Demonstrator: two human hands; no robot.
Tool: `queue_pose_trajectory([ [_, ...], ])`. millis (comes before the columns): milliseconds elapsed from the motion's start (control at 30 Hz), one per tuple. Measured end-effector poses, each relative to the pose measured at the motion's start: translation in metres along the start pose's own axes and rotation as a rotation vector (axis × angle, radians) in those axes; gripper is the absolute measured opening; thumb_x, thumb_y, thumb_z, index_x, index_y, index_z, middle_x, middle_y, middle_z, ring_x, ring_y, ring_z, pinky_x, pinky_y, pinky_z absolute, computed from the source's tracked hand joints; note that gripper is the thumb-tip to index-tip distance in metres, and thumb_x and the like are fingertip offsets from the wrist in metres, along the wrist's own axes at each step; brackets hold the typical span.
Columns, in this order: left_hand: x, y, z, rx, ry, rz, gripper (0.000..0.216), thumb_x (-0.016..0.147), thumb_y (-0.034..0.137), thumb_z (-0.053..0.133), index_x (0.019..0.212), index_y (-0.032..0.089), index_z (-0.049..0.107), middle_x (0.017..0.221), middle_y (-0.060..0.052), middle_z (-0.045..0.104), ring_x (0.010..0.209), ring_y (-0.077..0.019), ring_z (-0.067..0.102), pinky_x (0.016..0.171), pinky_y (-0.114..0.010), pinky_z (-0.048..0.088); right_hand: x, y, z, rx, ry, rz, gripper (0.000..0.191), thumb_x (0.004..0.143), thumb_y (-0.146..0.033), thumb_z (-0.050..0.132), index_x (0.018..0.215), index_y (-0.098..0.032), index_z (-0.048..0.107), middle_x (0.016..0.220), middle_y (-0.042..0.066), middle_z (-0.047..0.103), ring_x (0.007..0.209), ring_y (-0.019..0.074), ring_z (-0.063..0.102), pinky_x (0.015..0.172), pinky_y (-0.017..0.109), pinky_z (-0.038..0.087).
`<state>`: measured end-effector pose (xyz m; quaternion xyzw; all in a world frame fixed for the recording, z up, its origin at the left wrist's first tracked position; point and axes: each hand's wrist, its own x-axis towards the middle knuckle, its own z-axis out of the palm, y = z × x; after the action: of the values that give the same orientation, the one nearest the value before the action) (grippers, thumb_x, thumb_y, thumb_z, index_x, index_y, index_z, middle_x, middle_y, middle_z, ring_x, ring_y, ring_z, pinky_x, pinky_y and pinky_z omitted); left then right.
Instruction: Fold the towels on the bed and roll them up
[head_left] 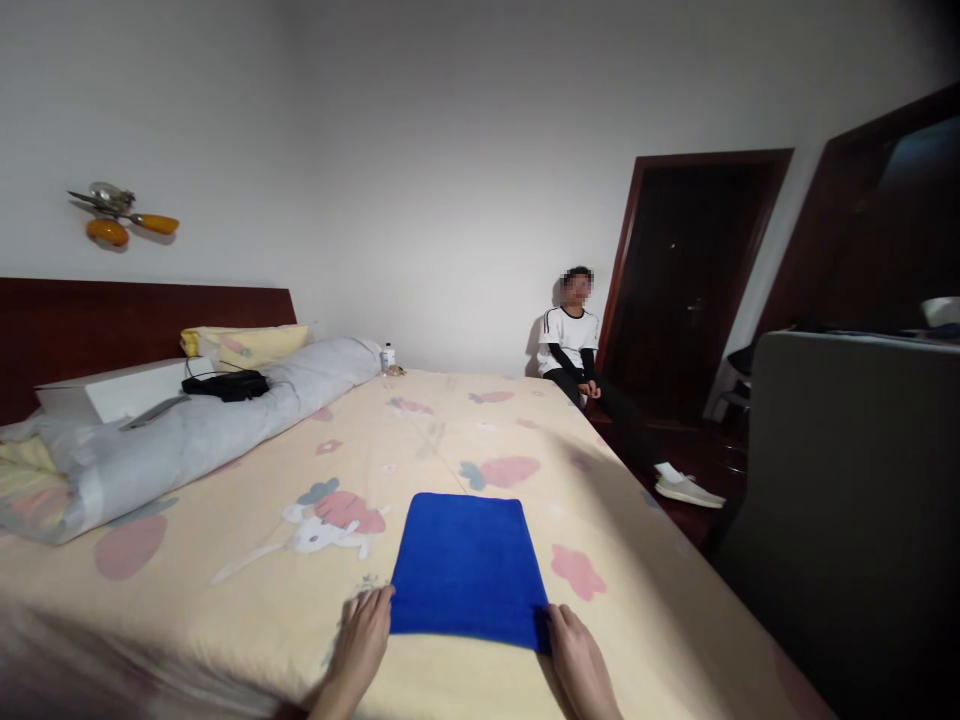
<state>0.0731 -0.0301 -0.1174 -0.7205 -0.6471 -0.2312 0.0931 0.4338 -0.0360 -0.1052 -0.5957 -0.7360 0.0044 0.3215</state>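
Observation:
A blue cloth (471, 560), roughly square with straight edges, lies flat on the patterned bed sheet (480, 410). My left hand (366, 625) is at the cloth's left edge near the front corner, its fingers closed on that edge. At the right front corner, my right hand (574, 645) has its fingers closed on the cloth's edge. The thumbs and the undersides of both hands are mostly hidden. Printed carrots and a white rabbit surround the cloth on the sheet.
A rolled grey quilt (225, 420) lies along the left, with a black bag (225, 385) and a white box (142, 388) on it. A white bottle (388, 358) stands at the far side. Another person (571, 340) sits on the bed's far right edge. A dark panel (847, 480) rises at right.

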Motion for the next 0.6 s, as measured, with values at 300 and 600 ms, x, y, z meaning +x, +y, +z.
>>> queue_pose_trajectory([
  [300,-0.001,0.007,-0.008,-0.074,-0.142,0.233,0.062,0.078,-0.003,0.037,0.121,0.032,0.066,0.126,-0.001,0.067,0.116,-0.0183,0.059,0.102,-0.035,0.045,0.002,-0.003,-0.001,-0.022,-0.074,-0.203,0.016,0.09,-0.025,0.049,0.093,-0.023,0.065,0.099,0.006,0.067,0.088,0.0221,0.059,0.08,0.036,0.044],
  [600,-0.004,-0.031,-0.032,-0.166,-0.257,0.424,0.07,0.084,0.01,0.047,0.147,0.038,0.034,0.145,0.003,0.051,0.131,-0.0151,0.049,0.112,-0.036,0.038,-0.013,0.036,-0.028,0.0,-0.258,-0.216,0.04,0.097,-0.035,0.038,0.131,-0.029,0.057,0.133,0.01,0.061,0.12,0.0276,0.054,0.093,0.044,0.042],
])
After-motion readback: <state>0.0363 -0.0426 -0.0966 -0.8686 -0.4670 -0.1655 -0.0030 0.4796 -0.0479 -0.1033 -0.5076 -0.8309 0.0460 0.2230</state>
